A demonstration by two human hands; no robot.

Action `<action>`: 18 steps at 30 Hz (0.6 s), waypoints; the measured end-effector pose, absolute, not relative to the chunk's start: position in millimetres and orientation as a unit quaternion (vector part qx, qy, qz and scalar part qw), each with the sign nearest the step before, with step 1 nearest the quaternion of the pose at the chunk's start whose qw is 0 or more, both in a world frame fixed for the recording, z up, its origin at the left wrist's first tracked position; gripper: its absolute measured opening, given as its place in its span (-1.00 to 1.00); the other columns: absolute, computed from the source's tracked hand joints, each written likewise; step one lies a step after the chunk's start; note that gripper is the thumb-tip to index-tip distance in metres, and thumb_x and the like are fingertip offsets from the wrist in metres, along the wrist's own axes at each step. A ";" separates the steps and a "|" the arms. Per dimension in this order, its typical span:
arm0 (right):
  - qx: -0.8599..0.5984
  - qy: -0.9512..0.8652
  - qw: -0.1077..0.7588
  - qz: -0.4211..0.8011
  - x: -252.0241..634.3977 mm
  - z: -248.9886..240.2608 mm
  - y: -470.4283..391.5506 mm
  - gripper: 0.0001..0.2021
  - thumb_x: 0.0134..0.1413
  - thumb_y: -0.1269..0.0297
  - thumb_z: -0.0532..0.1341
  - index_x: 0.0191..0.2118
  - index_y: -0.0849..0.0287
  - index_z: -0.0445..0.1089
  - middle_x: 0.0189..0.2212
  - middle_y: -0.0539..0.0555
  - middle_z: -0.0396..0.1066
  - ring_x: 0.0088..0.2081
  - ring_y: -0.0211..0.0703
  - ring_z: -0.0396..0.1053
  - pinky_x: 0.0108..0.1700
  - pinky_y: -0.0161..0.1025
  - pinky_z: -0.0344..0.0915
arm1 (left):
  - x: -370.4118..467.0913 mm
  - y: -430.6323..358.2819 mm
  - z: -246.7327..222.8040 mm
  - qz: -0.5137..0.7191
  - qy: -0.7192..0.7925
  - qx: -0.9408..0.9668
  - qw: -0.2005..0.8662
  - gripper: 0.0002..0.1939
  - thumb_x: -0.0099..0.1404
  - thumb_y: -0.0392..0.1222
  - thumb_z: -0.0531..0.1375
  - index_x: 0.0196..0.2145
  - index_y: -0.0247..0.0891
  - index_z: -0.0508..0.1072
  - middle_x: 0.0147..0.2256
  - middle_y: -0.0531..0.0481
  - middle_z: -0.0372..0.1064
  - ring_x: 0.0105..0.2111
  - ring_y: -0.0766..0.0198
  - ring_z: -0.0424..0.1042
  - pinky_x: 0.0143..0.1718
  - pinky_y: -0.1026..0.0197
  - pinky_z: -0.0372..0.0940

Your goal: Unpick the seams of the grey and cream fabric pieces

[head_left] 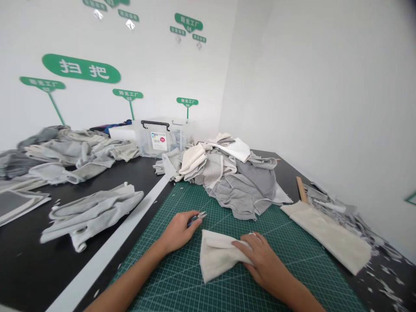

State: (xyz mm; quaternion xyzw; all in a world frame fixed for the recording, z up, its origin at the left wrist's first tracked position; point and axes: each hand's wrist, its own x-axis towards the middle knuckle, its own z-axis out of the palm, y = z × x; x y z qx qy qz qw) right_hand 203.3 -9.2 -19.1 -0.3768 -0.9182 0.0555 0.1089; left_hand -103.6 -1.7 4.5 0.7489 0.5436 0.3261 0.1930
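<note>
Over the green cutting mat, my left hand is closed around small blue-handled snips, their metal tips pointing right. My right hand grips the right end of a cream cloth piece, fingers on top and thumb at its lower side. The cloth's left end spreads out on the mat, apart from the snips. Behind both hands lies a heap of grey and cream cloths, partly on the mat's far edge.
A folded cream cloth and a wooden strip lie at right, beside fabric scraps. Grey cloths lie left, more piled behind. A clear plastic box stands at the back, near the wall.
</note>
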 end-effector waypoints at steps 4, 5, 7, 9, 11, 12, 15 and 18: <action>-0.384 -0.904 0.165 0.089 200.8 -16.1 -5.2 -0.63 0.22 0.30 0.06 0.12 -0.04 0.31 0.00 0.13 0.38 0.00 0.00 0.35 0.06 0.00 0.30 | -114.1 8.8 -11.6 0.346 0.568 0.717 0.209 -0.63 0.41 -0.05 -0.03 -0.09 -0.26 0.48 -0.21 -0.06 0.50 -0.27 0.18 0.44 -0.20 0.20 0.26; -0.396 -0.892 0.192 0.102 200.6 -13.3 -4.6 -0.65 0.23 0.26 0.06 0.11 -0.02 0.33 0.01 0.13 0.38 0.02 0.00 0.35 0.06 -0.05 0.32 | -115.6 10.0 -14.8 0.347 0.571 0.714 0.209 -0.63 0.41 -0.05 -0.03 -0.09 -0.25 0.48 -0.21 -0.04 0.50 -0.27 0.19 0.44 -0.20 0.21 0.26; -0.427 -0.859 0.249 0.133 198.0 -2.7 -1.9 -0.65 0.23 0.18 0.07 0.09 0.05 0.34 0.04 0.12 0.38 0.05 0.00 0.34 0.07 -0.11 0.33 | -117.1 11.0 -19.7 0.345 0.576 0.711 0.210 -0.66 0.39 -0.03 0.00 -0.10 -0.20 0.49 -0.24 -0.01 0.51 -0.29 0.20 0.44 -0.22 0.23 0.25; -0.462 -0.818 0.296 0.170 189.0 15.9 4.3 -0.61 0.21 0.11 0.08 0.10 0.09 0.34 0.04 0.12 0.40 0.06 0.03 0.35 0.07 -0.13 0.33 | -117.4 10.9 -22.5 0.338 0.580 0.711 0.210 -0.67 0.37 0.00 0.03 -0.10 -0.16 0.49 -0.26 0.01 0.51 -0.30 0.19 0.44 -0.23 0.23 0.25; -0.486 -0.785 0.326 0.204 170.4 41.0 13.2 -0.57 0.18 0.06 0.11 0.11 0.11 0.32 0.03 0.11 0.41 0.04 0.06 0.37 0.06 -0.12 0.34 | -117.3 10.5 -23.6 0.331 0.584 0.711 0.208 -0.66 0.36 0.03 0.03 -0.11 -0.15 0.49 -0.28 0.01 0.50 -0.30 0.17 0.44 -0.24 0.21 0.25; -0.488 -0.776 0.336 0.215 157.1 54.6 18.0 -0.56 0.17 0.04 0.11 0.12 0.11 0.31 0.03 0.10 0.42 0.03 0.08 0.38 0.06 -0.11 0.34 | -117.3 10.1 -23.7 0.327 0.586 0.712 0.207 -0.66 0.36 0.05 0.03 -0.12 -0.14 0.49 -0.28 0.00 0.50 -0.30 0.16 0.44 -0.24 0.20 0.25; -0.450 -0.782 0.363 0.231 102.9 93.2 31.3 -0.55 0.17 0.04 0.13 0.13 0.09 0.30 0.04 0.08 0.41 0.04 0.07 0.36 0.06 -0.11 0.32 | -117.8 8.9 -23.2 0.316 0.585 0.719 0.203 -0.65 0.34 0.08 0.03 -0.14 -0.12 0.49 -0.28 0.00 0.50 -0.28 0.12 0.45 -0.24 0.16 0.26; -0.376 -0.813 0.376 0.237 33.2 120.3 42.0 -0.61 0.19 0.11 0.13 0.10 0.08 0.33 0.01 0.05 0.42 -0.01 -0.01 0.38 0.04 -0.15 0.30 | -119.2 7.9 -22.7 0.308 0.583 0.725 0.200 -0.65 0.33 0.09 0.03 -0.20 -0.13 0.50 -0.32 0.00 0.50 -0.31 0.09 0.46 -0.26 0.14 0.28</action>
